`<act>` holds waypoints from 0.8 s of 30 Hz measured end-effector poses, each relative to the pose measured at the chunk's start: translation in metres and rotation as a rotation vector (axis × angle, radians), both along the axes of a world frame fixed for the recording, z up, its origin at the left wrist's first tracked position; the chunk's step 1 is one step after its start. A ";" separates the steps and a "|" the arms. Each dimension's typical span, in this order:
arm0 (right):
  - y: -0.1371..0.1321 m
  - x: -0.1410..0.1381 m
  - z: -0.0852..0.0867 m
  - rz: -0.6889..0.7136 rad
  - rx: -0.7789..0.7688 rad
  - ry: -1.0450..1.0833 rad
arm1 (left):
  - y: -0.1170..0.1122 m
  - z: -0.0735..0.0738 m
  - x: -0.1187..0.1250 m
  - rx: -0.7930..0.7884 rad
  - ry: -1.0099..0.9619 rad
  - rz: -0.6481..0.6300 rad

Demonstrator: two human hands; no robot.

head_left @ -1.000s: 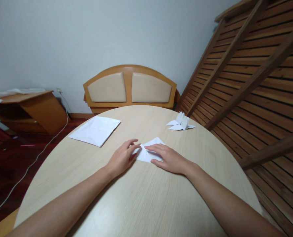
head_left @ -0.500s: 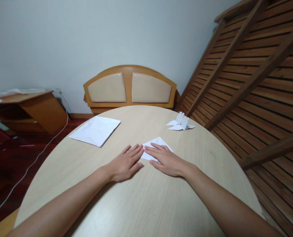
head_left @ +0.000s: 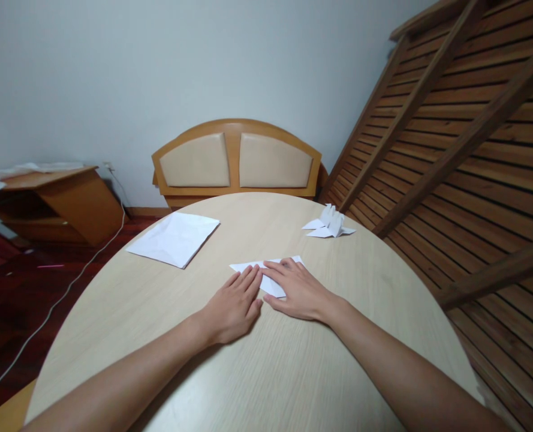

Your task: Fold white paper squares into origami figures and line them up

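Note:
A small folded piece of white paper [head_left: 273, 288] lies flat on the table between my hands, with a straight far edge and a pointed left end. My left hand [head_left: 235, 307] rests on its left part, fingertips pressed down flat and fingers stretched out. Over its right part lies my right hand [head_left: 300, 291], palm down, fingers slightly bent and thumb apart at the near edge. Some of the paper is hidden beneath the fingers. The tips of both hands nearly meet at its middle.
On the round wooden table [head_left: 266, 372], a stack of white paper sheets [head_left: 176, 239] lies at the left. Folded white paper figures [head_left: 330, 223] stand at the back right. Beyond are a headboard [head_left: 234, 156], a wooden desk [head_left: 77, 201] and a leaning slatted wooden frame [head_left: 464, 138].
The folded paper has turned, and its pointed end now reaches out left past my left fingertips. My left hand has shifted slightly toward me; the right fingers have bent a little.

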State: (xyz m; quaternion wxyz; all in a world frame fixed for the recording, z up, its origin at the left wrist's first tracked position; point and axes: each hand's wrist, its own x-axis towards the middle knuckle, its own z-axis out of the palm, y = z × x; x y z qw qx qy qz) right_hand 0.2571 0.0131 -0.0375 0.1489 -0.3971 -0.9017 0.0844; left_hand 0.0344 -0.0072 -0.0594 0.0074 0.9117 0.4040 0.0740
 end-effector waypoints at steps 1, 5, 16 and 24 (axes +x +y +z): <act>0.001 -0.001 -0.001 -0.012 -0.001 -0.004 | 0.000 0.000 0.002 -0.013 -0.013 -0.004; 0.003 0.000 -0.003 -0.040 -0.005 -0.008 | 0.003 -0.001 0.001 -0.032 -0.045 -0.007; 0.009 0.013 -0.003 0.121 0.079 0.001 | 0.009 0.005 -0.008 -0.010 -0.138 0.027; 0.005 0.005 0.006 0.162 0.160 0.038 | 0.018 0.006 -0.005 0.112 -0.300 -0.011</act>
